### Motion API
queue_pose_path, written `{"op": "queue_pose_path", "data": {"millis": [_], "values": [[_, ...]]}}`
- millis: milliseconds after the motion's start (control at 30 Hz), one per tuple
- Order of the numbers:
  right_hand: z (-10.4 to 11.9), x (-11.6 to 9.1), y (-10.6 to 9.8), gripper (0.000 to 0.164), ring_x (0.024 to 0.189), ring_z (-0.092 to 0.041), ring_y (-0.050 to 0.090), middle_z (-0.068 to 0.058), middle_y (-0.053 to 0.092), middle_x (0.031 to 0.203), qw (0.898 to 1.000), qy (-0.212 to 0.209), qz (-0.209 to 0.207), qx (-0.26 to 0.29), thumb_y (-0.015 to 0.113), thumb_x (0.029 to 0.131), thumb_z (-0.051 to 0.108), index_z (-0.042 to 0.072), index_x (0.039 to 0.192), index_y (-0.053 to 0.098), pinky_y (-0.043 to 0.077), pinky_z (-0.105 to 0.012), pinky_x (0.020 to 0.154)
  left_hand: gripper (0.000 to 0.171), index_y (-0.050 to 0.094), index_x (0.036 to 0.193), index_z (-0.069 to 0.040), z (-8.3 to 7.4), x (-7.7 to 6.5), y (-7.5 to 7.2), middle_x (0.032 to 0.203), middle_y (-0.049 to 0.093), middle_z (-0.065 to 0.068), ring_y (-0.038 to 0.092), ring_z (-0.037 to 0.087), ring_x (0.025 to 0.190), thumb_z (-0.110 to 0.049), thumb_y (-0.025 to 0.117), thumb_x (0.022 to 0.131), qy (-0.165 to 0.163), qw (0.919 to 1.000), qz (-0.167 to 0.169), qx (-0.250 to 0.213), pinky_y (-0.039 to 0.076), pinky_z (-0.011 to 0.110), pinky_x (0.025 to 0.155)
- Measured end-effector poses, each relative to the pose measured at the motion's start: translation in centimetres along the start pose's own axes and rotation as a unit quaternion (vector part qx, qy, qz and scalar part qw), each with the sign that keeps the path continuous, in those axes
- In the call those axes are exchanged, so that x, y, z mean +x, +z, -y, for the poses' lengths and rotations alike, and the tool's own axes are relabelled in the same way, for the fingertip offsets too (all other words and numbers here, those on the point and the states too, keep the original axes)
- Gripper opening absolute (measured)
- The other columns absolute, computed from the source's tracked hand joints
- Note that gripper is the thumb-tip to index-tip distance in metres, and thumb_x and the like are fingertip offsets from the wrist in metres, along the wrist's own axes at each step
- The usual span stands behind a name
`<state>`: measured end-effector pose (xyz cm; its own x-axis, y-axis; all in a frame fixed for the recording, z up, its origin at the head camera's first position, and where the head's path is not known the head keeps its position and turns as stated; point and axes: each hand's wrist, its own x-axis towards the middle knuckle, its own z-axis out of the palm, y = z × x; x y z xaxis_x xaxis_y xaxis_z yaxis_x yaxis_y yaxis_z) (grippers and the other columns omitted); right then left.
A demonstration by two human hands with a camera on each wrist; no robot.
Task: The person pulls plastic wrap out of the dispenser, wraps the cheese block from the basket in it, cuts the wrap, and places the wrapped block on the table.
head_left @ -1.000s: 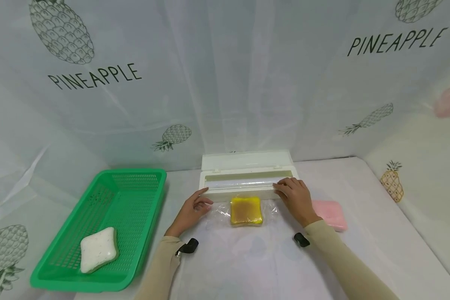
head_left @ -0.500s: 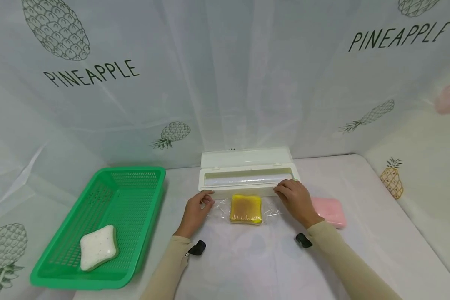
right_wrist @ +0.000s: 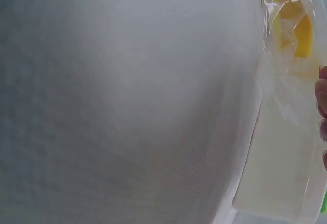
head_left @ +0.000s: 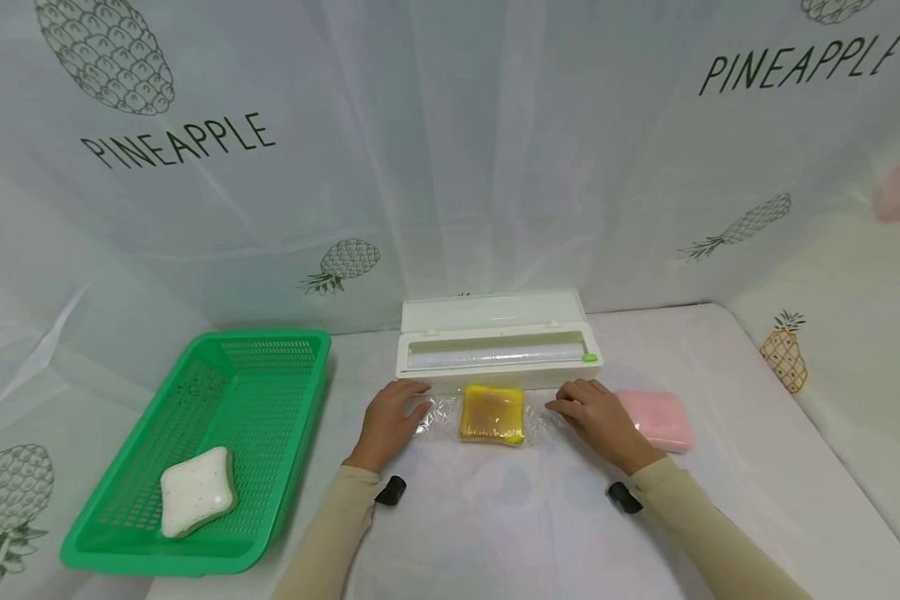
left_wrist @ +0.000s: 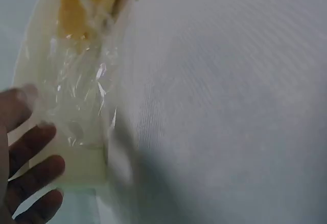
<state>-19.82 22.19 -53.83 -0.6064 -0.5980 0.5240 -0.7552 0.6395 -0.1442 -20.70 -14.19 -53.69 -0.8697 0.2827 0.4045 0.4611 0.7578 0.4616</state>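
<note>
A yellow bread-slice-shaped block (head_left: 492, 415) with a browned top lies in front of the white cling film box (head_left: 495, 382). Clear cling film (left_wrist: 84, 96) covers the block and spreads out on both sides. My left hand (head_left: 386, 425) is at the film's left end; in the left wrist view its fingers (left_wrist: 38, 175) are spread beside the film. At the film's right end is my right hand (head_left: 596, 421), index finger stretched toward the film. Only its fingertips (right_wrist: 322, 96) show in the right wrist view. The box's lid stands raised, exposing the film roll (head_left: 495, 356).
A pink rounded slab (head_left: 656, 419) lies just right of my right hand. On the left stands a green basket (head_left: 318, 417) holding a white bread-slice-shaped block (head_left: 197, 492). A green slider (head_left: 589, 357) sits at the box's right end. A printed curtain (head_left: 457, 167) hangs behind.
Both hands have come away from the box's front edge toward the film's ends; the left has also shifted right. The green slider, hidden by the right hand before, now shows.
</note>
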Motion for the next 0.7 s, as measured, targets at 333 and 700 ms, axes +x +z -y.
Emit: {"op": "queue_pose_path", "data": {"millis": [333,700], "values": [[-0.1,0.0,0.3,0.028,0.086,-0.017,0.052,0.001,0.058,0.091,1.000,0.001,0.016,-0.005,0.074,0.072,-0.001,0.014,0.095,0.073,0.045,-0.034,0.077,0.013,0.072,0.091,-0.017,-1.6,1.6,1.5,0.091,0.068,-0.006,0.062,0.013,0.083,-0.023,0.073,0.080,0.031,0.9818,-0.035,0.184,0.039,0.031,0.065],[0.1,0.1,0.1,0.027,0.088,-0.017,0.052,0.002,0.059,0.092,0.999,0.022,0.034,-0.005,0.076,0.072,0.000,0.015,0.095,0.073,0.045,-0.035,0.079,0.030,0.068,0.096,-0.004,-2.8,0.7,1.6,0.086,0.070,0.010,0.065,0.026,0.078,-0.025,0.076,0.077,-0.154,0.9847,-0.021,0.079,0.048,0.039,0.069]]}}
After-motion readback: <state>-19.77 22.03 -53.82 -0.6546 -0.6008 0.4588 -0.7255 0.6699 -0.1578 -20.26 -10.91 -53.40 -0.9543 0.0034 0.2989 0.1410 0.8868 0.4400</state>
